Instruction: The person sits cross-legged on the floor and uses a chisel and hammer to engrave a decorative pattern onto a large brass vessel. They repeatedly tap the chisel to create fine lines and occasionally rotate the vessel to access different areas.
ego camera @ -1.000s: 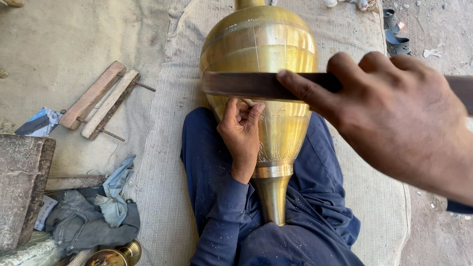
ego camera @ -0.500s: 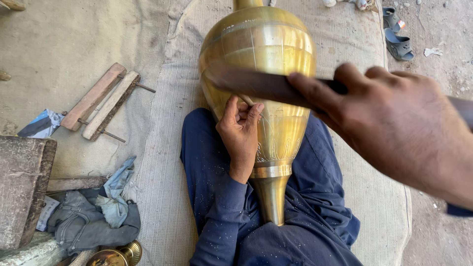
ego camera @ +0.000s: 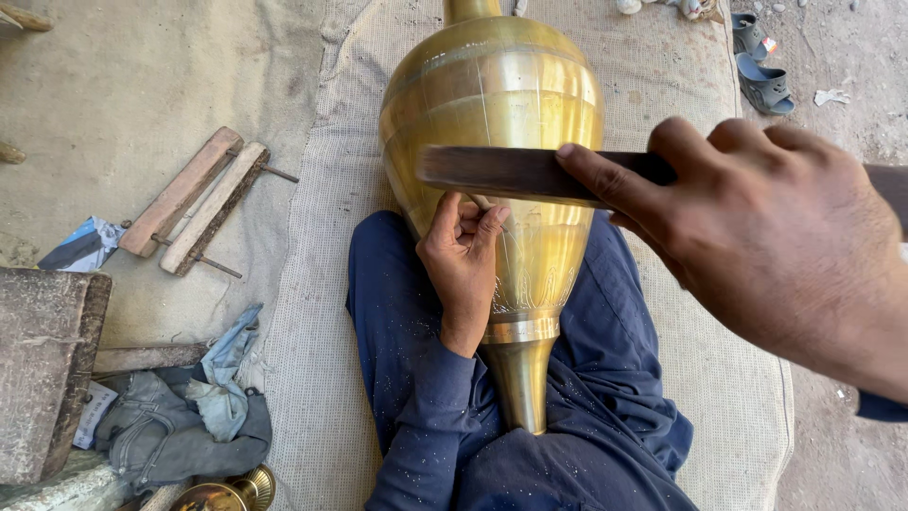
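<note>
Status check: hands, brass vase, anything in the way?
Left hand pinches thin tool against brass vase. Right hand holds dark flat bar across it. Nothing in the way.

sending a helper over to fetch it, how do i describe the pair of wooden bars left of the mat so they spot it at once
Start at the big brass vase lying on the woven mat, then look left onto the bare ground. The wooden bars lie there side by side on a slant, joined by thin metal rods sticking out of their sides. The crumpled blue cloth and dark block lie nearer the person.
</note>
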A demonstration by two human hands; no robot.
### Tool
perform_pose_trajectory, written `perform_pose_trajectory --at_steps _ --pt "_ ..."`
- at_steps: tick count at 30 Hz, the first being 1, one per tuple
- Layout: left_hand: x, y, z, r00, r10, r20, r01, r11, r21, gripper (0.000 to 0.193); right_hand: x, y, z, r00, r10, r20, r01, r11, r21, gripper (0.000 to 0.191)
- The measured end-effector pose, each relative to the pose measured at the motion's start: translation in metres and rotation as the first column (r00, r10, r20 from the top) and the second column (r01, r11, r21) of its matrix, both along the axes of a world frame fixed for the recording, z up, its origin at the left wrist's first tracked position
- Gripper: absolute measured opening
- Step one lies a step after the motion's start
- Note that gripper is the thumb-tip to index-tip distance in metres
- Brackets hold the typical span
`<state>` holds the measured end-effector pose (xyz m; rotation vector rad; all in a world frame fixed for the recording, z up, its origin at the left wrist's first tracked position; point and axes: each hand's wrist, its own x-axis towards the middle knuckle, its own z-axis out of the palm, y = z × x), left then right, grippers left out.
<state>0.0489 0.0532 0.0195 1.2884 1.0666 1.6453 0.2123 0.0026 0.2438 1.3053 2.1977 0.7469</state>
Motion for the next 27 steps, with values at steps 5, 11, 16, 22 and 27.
perform_pose_trajectory --at_steps 5,11,16,22,27 --pt "-0.001 -0.003 -0.002 0.999 -0.019 -0.032 0.019 1.0 0.004 0.016 0.003 -0.003 -0.003 0.999 -0.023 -0.025 0.022 0.999 -0.042 0.062" --pt "0.0 -0.003 -0.006 0.998 -0.017 -0.054 0.017 1.0 0.014 0.015 0.009 -0.007 -0.008 0.997 -0.037 -0.07 0.033 0.998 -0.056 0.061" --pt "0.002 -0.003 -0.003 0.999 -0.038 -0.014 0.038 0.999 -0.008 0.017 0.016 -0.006 -0.017 0.993 -0.072 -0.095 0.066 0.996 -0.067 0.067" --pt "0.001 -0.006 0.001 0.999 -0.023 -0.049 0.023 1.0 -0.009 0.041 0.022 -0.011 -0.017 0.99 -0.057 -0.126 0.056 0.998 -0.01 0.065" --pt "0.001 -0.008 -0.001 0.995 -0.031 -0.093 0.033 0.999 0.025 0.04 0.02 -0.011 -0.018 0.974 0.007 -0.226 0.006 0.998 0.057 0.068"
